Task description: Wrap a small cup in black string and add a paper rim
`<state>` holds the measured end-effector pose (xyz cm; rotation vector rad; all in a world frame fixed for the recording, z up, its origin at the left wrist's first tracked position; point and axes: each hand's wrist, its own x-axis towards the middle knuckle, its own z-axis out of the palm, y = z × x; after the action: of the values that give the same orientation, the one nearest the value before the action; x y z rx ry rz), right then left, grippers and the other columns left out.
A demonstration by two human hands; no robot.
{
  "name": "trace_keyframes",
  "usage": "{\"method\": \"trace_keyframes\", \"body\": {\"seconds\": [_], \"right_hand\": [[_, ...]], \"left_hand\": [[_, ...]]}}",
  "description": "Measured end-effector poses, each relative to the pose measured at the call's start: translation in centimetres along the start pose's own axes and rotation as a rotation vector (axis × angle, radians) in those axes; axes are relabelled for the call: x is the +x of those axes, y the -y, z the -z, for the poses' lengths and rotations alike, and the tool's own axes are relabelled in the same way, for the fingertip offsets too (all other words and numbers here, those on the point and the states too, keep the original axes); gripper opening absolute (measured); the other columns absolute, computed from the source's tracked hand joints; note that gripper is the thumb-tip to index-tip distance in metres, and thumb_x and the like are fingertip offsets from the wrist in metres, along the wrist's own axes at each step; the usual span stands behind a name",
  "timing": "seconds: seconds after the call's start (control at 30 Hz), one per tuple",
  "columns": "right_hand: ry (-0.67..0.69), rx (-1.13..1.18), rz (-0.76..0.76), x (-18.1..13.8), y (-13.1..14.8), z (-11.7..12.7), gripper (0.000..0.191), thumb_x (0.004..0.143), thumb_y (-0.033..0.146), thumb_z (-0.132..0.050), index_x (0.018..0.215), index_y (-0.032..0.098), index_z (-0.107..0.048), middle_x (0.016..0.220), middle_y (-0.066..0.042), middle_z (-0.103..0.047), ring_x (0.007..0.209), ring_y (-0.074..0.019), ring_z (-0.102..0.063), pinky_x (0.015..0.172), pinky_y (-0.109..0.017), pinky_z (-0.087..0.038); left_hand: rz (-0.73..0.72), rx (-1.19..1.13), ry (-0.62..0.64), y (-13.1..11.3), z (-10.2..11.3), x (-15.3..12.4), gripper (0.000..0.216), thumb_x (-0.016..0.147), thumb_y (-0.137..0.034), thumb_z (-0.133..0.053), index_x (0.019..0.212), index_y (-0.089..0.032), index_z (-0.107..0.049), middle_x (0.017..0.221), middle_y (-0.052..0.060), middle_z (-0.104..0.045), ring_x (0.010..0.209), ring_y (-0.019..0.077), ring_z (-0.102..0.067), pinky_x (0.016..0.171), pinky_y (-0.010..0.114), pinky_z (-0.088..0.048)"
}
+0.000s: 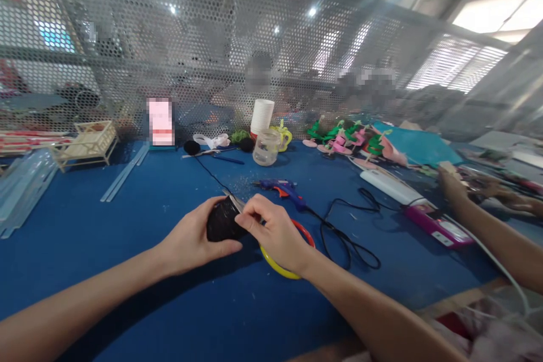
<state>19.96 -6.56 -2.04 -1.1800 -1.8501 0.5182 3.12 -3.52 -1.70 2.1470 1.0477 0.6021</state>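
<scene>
The fingers of the left hand (193,235) were bent around a black wrapped piece (221,222) and gripped it from its left side, above the near middle part of the blue table (178,305). At its right edge, the thumb and forefinger of the right hand (274,229) were closed together; what was pinched between them, I could not tell. From the top of the piece, a black thread (212,174) ran to the far left, toward a black ball (192,147).

Partly under the right hand was a red and yellow ring (278,270). Just beyond the hands lay a blue glue gun (282,185), and its black cord (345,249) made loops to the right. Farther away stood a clear jar (266,150), just in front of stacked white cups (262,116). On the far right, another person's hand (453,186) was near some small things, too blurred to name.
</scene>
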Motion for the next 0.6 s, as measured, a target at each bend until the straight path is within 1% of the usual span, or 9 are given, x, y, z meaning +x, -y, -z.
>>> {"method": "trace_keyframes", "body": {"seconds": [0.07, 0.13, 0.2, 0.3, 0.4, 0.5, 0.6], "right_hand": [[0.006, 0.013, 0.028, -0.1, -0.1, 0.2, 0.025, 0.082, 0.028, -0.049, 0.06, 0.018, -0.043, 0.063, 0.002, -0.041, 0.061, -0.0108, -0.041, 0.058, -0.024, -0.034], [0.016, 0.023, 0.049, -0.2, -0.1, 0.3, 0.024, 0.081, 0.03, -0.05, 0.061, 0.018, -0.044, 0.064, 0.002, -0.042, 0.061, -0.011, -0.042, 0.059, -0.024, -0.034], [0.03, 0.017, 0.036, -0.2, -0.2, 0.2, 0.023, 0.08, 0.033, -0.052, 0.064, 0.018, -0.045, 0.065, 0.002, -0.043, 0.061, -0.0111, -0.042, 0.058, -0.024, -0.034], [0.042, -0.025, 0.011, -0.2, -0.1, 0.0, 0.023, 0.078, 0.031, -0.054, 0.062, 0.018, -0.044, 0.064, 0.002, -0.042, 0.06, -0.0107, -0.041, 0.057, -0.024, -0.034], [0.021, -0.045, 0.094, -0.2, -0.2, -0.2, 0.025, 0.079, 0.025, -0.054, 0.058, 0.018, -0.042, 0.062, 0.002, -0.041, 0.06, -0.0105, -0.041, 0.058, -0.023, -0.034], [0.018, -0.045, 0.201, -0.3, -0.3, -0.2, 0.025, 0.08, 0.024, -0.053, 0.059, 0.018, -0.042, 0.06, 0.002, -0.042, 0.062, -0.0113, -0.041, 0.059, -0.023, -0.035], [0.036, -0.048, 0.223, -0.3, -0.4, -0.2, 0.023, 0.079, 0.027, -0.055, 0.061, 0.017, -0.044, 0.061, 0.002, -0.044, 0.063, -0.0115, -0.042, 0.06, -0.024, -0.035]], "left_hand": [[0.05, -0.079, 0.068, -0.1, 0.2, 0.1, 0.067, 0.064, -0.046, -0.061, 0.117, -0.014, -0.038, 0.103, 0.009, -0.06, 0.089, 0.0231, -0.057, 0.077, 0.035, -0.047], [0.072, -0.085, 0.093, 0.0, 0.3, 0.1, 0.066, 0.063, -0.046, -0.062, 0.116, -0.014, -0.039, 0.1, 0.008, -0.061, 0.088, 0.023, -0.058, 0.075, 0.034, -0.047], [0.044, -0.01, 0.064, 0.2, 0.0, 0.1, 0.064, 0.063, -0.045, -0.062, 0.114, -0.014, -0.04, 0.102, 0.01, -0.06, 0.09, 0.0241, -0.057, 0.077, 0.036, -0.046], [-0.052, 0.19, -0.017, 0.6, -0.4, -0.1, 0.066, 0.064, -0.044, -0.062, 0.118, -0.013, -0.038, 0.111, 0.013, -0.055, 0.098, 0.0272, -0.054, 0.081, 0.04, -0.044], [-0.144, 0.332, -0.072, 0.9, -0.5, -0.2, 0.069, 0.066, -0.046, -0.06, 0.121, -0.014, -0.034, 0.113, 0.014, -0.054, 0.1, 0.0284, -0.054, 0.08, 0.042, -0.045], [-0.193, 0.312, -0.086, 1.0, -0.3, -0.2, 0.07, 0.065, -0.045, -0.061, 0.122, -0.017, -0.032, 0.115, 0.013, -0.053, 0.101, 0.0265, -0.054, 0.083, 0.04, -0.045], [-0.185, 0.261, -0.07, 1.1, -0.3, -0.1, 0.069, 0.064, -0.043, -0.062, 0.121, -0.018, -0.032, 0.113, 0.012, -0.055, 0.1, 0.0251, -0.055, 0.083, 0.038, -0.046]]}}
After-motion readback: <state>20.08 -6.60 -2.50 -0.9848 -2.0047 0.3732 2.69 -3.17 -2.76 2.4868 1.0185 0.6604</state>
